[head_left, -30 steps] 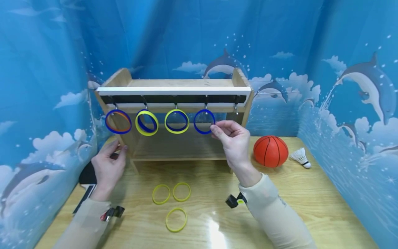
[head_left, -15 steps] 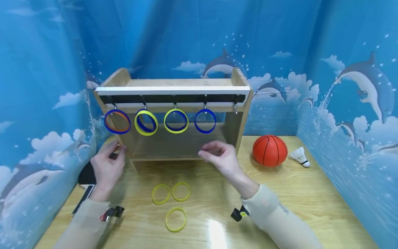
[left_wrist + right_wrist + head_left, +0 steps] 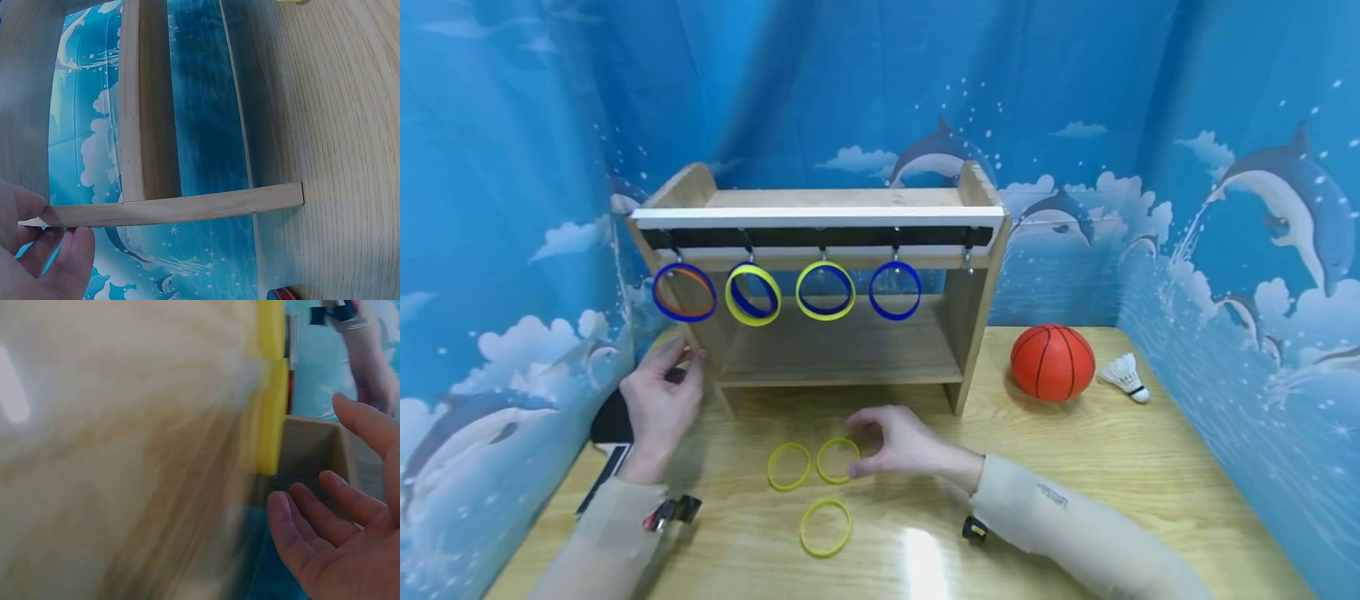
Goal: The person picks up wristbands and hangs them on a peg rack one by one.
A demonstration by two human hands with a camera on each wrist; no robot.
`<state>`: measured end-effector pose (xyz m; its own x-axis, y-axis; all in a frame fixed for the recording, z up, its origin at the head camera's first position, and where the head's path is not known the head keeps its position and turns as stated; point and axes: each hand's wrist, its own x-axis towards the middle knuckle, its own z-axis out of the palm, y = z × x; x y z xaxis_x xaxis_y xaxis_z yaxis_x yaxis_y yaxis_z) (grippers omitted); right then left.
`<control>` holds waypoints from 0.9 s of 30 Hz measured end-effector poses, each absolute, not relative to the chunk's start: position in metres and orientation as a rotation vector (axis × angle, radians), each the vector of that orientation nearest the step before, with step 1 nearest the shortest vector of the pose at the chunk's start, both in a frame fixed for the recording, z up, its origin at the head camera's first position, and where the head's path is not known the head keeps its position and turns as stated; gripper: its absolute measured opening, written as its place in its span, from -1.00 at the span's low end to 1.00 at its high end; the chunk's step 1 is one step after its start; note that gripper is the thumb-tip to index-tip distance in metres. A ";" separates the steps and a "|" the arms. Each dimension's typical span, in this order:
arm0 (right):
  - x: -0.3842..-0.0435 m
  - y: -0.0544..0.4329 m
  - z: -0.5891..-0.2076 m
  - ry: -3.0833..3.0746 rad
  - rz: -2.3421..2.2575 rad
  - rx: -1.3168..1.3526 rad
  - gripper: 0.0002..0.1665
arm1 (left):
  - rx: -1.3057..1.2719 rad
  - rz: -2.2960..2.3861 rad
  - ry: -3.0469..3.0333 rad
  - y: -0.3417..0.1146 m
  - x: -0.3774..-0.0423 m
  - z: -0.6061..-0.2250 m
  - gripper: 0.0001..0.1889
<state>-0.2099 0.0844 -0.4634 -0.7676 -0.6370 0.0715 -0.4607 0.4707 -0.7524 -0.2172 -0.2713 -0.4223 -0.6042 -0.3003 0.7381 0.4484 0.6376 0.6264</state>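
My left hand (image 3: 662,396) holds the left side panel of a small wooden shelf (image 3: 842,371); in the left wrist view, thumb and fingers (image 3: 76,262) lie on either side of the panel's edge (image 3: 187,210). Low over the table, my right hand (image 3: 906,442) has thumb and fingers spread apart at the right side of a yellow ring (image 3: 822,474). Whether it touches that ring I cannot tell. Two more yellow rings lie close by, one to the left (image 3: 770,477) and a nearer ring (image 3: 802,537). The right wrist view shows the fingers (image 3: 290,534) apart, holding nothing.
Blue, yellow and orange rings hang from hooks under the shelf's front, among them a single blue ring (image 3: 872,304). The rightmost hook (image 3: 968,262) carries no ring. A red ball (image 3: 1052,363) and a shuttlecock (image 3: 1124,377) lie right; a black paddle-like thing (image 3: 610,421) lies left.
My right hand has let go of the blue ring on the fourth hook and moved down and left to the yellow rings, its fingers spreading. My left hand has stayed put.
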 end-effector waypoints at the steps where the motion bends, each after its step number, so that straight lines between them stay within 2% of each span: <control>1: -0.211 0.084 -0.465 2.511 -1.149 -0.953 -0.16 | -0.117 -1.055 -1.957 -0.271 -0.217 -0.422 -0.62; 10: -0.221 0.075 -0.474 2.509 -1.082 -0.951 -0.19 | -0.124 -1.068 -1.953 -0.270 -0.219 -0.421 -0.62; 27: -0.224 0.065 -0.475 2.477 -1.062 -0.916 -0.50 | -0.103 -1.063 -1.980 -0.272 -0.217 -0.422 -0.62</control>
